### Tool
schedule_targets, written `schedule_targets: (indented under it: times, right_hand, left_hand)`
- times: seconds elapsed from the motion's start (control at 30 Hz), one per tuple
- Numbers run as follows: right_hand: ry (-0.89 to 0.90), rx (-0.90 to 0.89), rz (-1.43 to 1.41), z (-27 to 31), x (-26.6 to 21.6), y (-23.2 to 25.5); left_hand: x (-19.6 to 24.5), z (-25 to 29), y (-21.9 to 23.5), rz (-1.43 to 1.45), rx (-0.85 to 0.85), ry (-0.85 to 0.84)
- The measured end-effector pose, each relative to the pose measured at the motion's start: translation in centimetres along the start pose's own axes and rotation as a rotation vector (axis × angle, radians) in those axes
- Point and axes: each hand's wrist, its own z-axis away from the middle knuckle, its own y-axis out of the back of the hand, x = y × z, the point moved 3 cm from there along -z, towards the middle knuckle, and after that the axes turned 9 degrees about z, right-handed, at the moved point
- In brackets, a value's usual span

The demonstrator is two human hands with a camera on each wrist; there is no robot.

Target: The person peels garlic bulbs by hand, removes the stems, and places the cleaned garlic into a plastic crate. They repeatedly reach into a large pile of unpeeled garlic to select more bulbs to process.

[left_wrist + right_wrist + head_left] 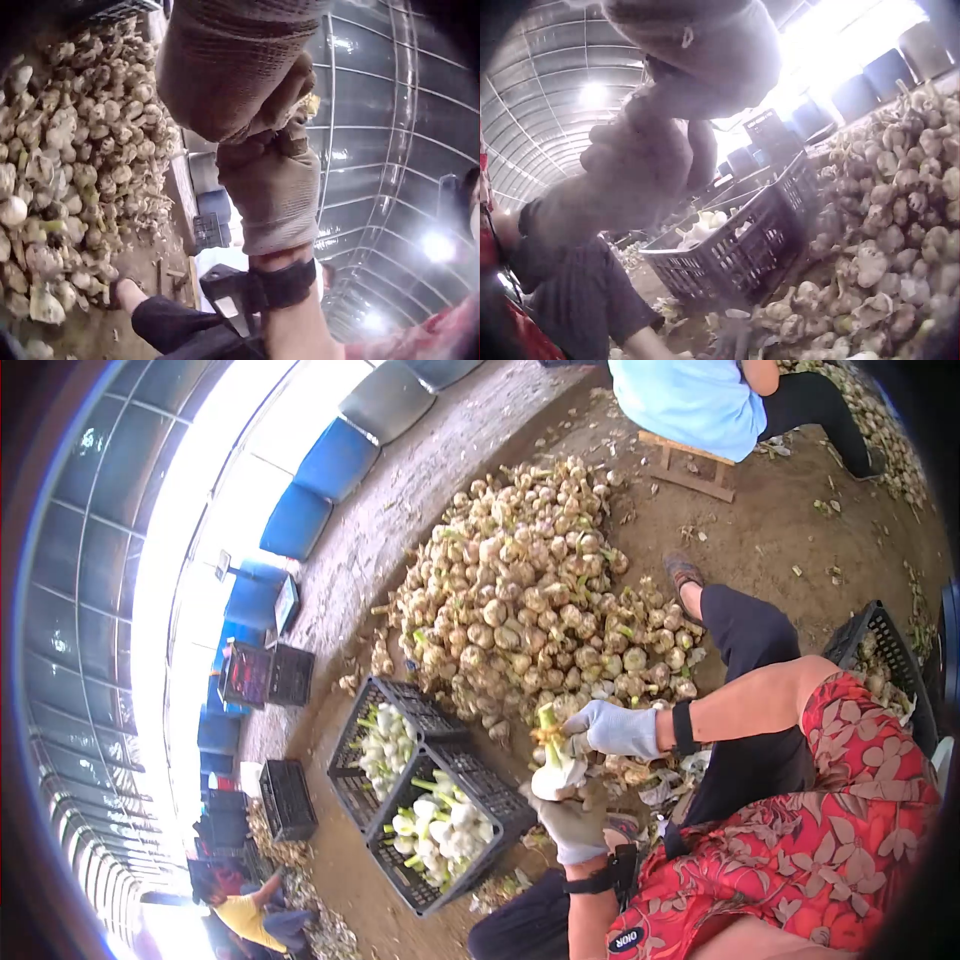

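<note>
Both hands wear light work gloves and meet at one garlic bulb [560,778], which has a white body and a short green stem with brownish skin around it. My left hand [578,822] holds the white body from below. At the stem side, my right hand [622,728] has its fingers curled and its thumb against the bulb's neck. In the left wrist view the left hand [240,64] looms in front of the right hand [271,187], mostly hiding the bulb. The right wrist view shows the right hand [705,52] close above the left hand [641,165].
A large heap of unpeeled garlic [520,590] lies in front. Two black crates stand alongside, one with trimmed white garlic [455,830], the other with more stemmed bulbs [385,750]. Another crate [880,630] is at the right. A person in light blue [690,405] sits on a wooden stool [690,465].
</note>
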Motion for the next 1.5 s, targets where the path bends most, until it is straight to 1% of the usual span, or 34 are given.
schedule_targets:
  times: [0.03, 0.07, 0.1, 0.13, 0.2, 0.23, 0.27, 0.3, 0.33, 0.37, 0.4, 0.43, 0.47, 0.5, 0.53, 0.6, 0.63, 0.7, 0.73, 0.77, 0.8, 0.87, 0.9, 0.93, 1.0, 1.03, 1.13, 1.17, 1.27, 1.3, 1.4, 1.43, 1.5]
  right_hand:
    - [-0.064, 0.064, -0.046, 0.1, 2.4, 0.5]
    - [-0.126, 0.126, -0.095, 0.8, 1.2, 0.6]
    - [-0.035, 0.217, 0.058, 0.8, 1.6, 0.3]
    - [0.077, 0.138, 0.379, 1.1, 1.7, 0.3]
    - [0.038, -0.135, 0.127, 2.2, 1.1, -1.7]
    - [0.097, -0.23, 0.098, 2.1, 1.7, -2.8]
    - [-0.031, -0.33, 0.059, 2.0, 1.3, -2.7]
    - [-0.168, -0.43, 0.015, 2.0, 0.4, -2.4]
    - [-0.316, -0.534, -0.033, 2.1, 0.0, -2.2]
    - [-0.084, -0.351, 0.119, 1.1, -0.1, -1.9]
    - [-0.076, -0.305, 0.211, 0.5, 0.0, -1.6]
    - [-0.038, -0.323, 0.17, 0.0, -0.1, -1.0]
    - [-0.04, -0.226, 0.093, 0.3, -1.2, -0.5]
    - [-0.025, -0.168, 0.038, -0.1, -0.8, -0.2]
    - [-0.151, -0.148, -0.134, 0.7, -2.1, 0.0]
    - [-0.133, -0.118, -0.342, -0.2, -0.3, 0.4]
    - [0.168, -0.028, -0.199, -0.6, -0.7, 1.3]
    - [0.106, 0.006, -0.456, -0.7, -1.8, 3.8]
    - [-0.072, 0.125, -0.435, -1.1, -2.3, 5.0]
    - [0.018, 0.054, 0.038, -2.1, -2.2, 5.7]
    - [0.109, -0.022, 0.506, -2.7, -2.0, 5.6]
    - [0.316, -0.137, 0.742, -1.3, -1.3, 3.0]
    - [0.154, -0.245, 0.706, -0.3, -2.4, 1.6]
    - [0.306, -0.148, 0.769, 0.0, -2.0, 0.6]
    - [0.249, -0.141, 0.735, 0.5, -3.2, -0.7]
    - [0.244, -0.078, 0.758, 0.6, -3.3, -1.0]
    - [0.215, 0.003, 0.74, 0.5, -2.6, -1.1]
    - [0.301, 0.015, 0.754, 0.5, -2.6, -1.1]
    - [0.494, 0.016, 0.691, 1.1, -2.4, -1.5]
    - [0.536, 0.055, 0.728, 1.2, -2.2, -1.6]
    - [0.213, -0.096, 0.324, 0.2, -0.5, -1.2]
    - [0.184, -0.1, 0.248, -0.3, 0.0, -1.0]
    - [0.121, -0.107, 0.093, -1.1, 1.2, -0.4]
  left_hand:
    - [-0.3, 0.0, -0.9, -0.134, 0.144, -0.148]
    - [-1.0, 0.2, -2.2, -0.267, 0.286, -0.3]
    - [-1.4, 0.3, -2.6, -0.399, 0.427, -0.457]
    - [-1.6, 0.4, -0.5, -0.673, 0.373, -0.558]
    - [-1.9, 0.1, 0.1, -0.557, 0.445, -0.587]
    - [-1.4, 0.0, 1.8, -0.447, 0.344, -0.453]
    - [-0.3, 0.3, 4.6, -0.335, 0.245, -0.316]
    - [-0.4, 0.8, 4.1, -0.219, 0.154, -0.177]
    - [-0.6, 1.0, 3.2, -0.249, -0.013, -0.224]
    - [-0.6, 0.6, 2.8, -0.252, 0.116, -0.284]
    - [-0.4, 0.5, 2.7, -0.26, 0.254, -0.349]
    - [-0.7, 0.5, 1.5, -0.186, 0.349, -0.385]
    - [-0.8, 0.2, 1.9, -0.157, 0.35, -0.335]
    - [-1.0, 0.2, 1.8, -0.093, 0.305, -0.313]
    - [-1.3, -0.3, 1.4, -0.028, 0.248, -0.29]
    - [-1.8, -0.6, 1.1, 0.163, 0.332, -0.187]
    - [-1.7, -0.2, 1.7, 0.26, -0.009, 0.025]
    - [0.0, 0.4, 2.7, 0.18, 0.02, -0.094]
    - [0.9, 0.5, 2.8, 0.142, 0.03, -0.153]
    - [0.9, 1.0, 0.4, 0.068, 0.141, -0.273]
    - [1.1, 1.1, 0.2, -0.008, 0.197, -0.346]
    - [1.4, 1.4, 0.1, -0.171, 0.311, -0.482]
    - [0.9, 1.6, -1.3, -0.233, 0.429, -0.564]
    - [0.6, 1.3, -1.2, -0.301, 0.428, -0.607]
    - [-0.2, 0.7, -0.7, -0.427, 0.42, -0.693]
    - [-0.8, 0.3, -0.1, -0.425, 0.413, -0.689]
    - [-1.4, 0.2, 1.1, -0.444, 0.406, -0.613]
    - [-1.8, 0.2, 0.1, -0.375, 0.515, -0.64]
    - [-1.5, 0.1, 0.4, -0.336, 0.427, -0.519]
    - [-1.7, 0.3, 0.1, -0.302, 0.498, -0.523]
    - [-0.7, 0.3, 1.5, -0.235, 0.295, -0.336]
    - [-1.3, 0.1, 1.8, -0.123, 0.278, -0.33]
    - [-1.3, 0.1, 1.5, -0.068, 0.307, -0.278]
